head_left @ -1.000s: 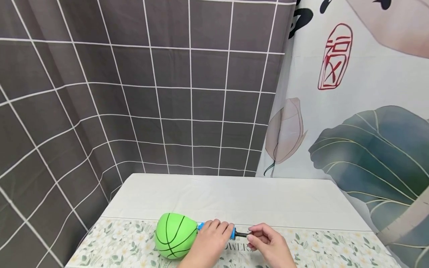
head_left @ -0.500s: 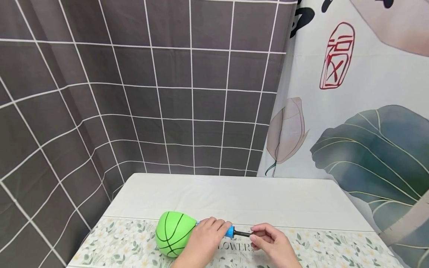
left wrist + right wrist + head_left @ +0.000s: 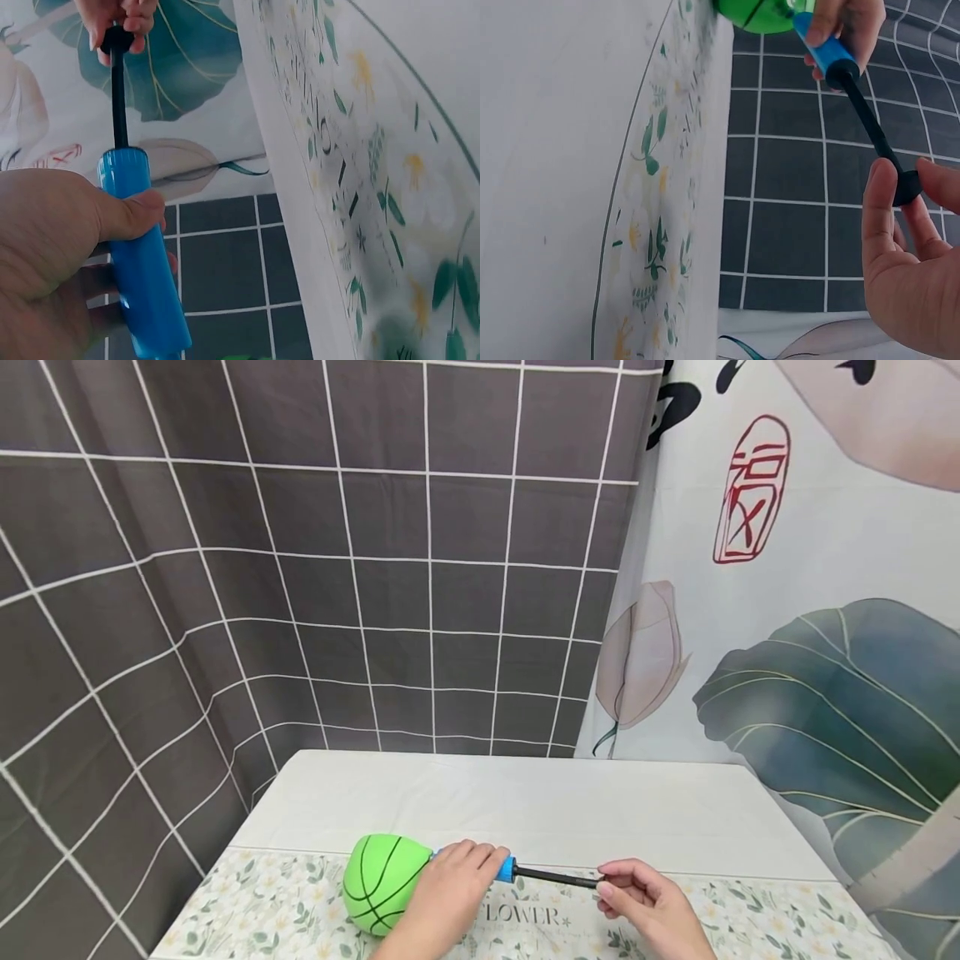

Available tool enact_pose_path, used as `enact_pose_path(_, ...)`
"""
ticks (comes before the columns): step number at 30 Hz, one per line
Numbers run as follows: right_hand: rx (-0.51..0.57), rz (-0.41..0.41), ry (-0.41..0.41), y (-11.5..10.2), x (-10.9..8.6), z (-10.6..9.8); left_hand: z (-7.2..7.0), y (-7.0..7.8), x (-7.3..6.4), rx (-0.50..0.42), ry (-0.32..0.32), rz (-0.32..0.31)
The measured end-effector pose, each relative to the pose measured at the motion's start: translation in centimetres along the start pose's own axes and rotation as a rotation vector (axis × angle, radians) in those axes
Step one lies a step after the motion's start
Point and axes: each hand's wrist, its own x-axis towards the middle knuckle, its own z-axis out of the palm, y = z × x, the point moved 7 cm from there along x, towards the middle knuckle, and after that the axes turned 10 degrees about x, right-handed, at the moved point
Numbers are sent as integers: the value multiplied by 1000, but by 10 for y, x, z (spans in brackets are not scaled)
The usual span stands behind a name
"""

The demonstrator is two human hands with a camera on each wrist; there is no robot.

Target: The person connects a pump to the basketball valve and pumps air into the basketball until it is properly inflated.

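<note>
A blue hand pump lies across the left palm, with the thumb over its barrel. My left hand grips that barrel just right of a green ball with black basketball lines. The ball bulges to the left and tapers toward the pump's tip, which the left hand mostly hides in the head view. Out of the barrel's right end runs a long stretch of black rod. Between thumb and fingertips, my right hand pinches the black handle at the rod's end.
Beneath the hands is a table cover with a floral band and printed lettering, plain white toward the back. A dark gridded curtain hangs behind and at the left. A white leaf-patterned curtain hangs at the right.
My right hand has moved right, drawing the pump's black rod much farther out of the barrel. The left hand, barrel and ball have shifted slightly left.
</note>
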Motion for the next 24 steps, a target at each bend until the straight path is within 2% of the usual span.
enact_pose_path(5,-1,-22,-16,4,2,14,3,11,2,42,-105,17)
enact_pose_path(9,-10,-53,-36,7,6,32,6,20,2,15,-133,35)
enact_pose_path(12,-17,-74,-72,12,8,46,7,27,1,4,-89,63)
enact_pose_path(17,-8,-86,-147,18,10,61,4,34,-3,14,57,103)
enact_pose_path(20,-2,-72,-156,18,9,61,4,30,-5,-7,106,95)
enact_pose_path(24,0,-46,-139,14,8,50,3,22,-5,-4,134,69)
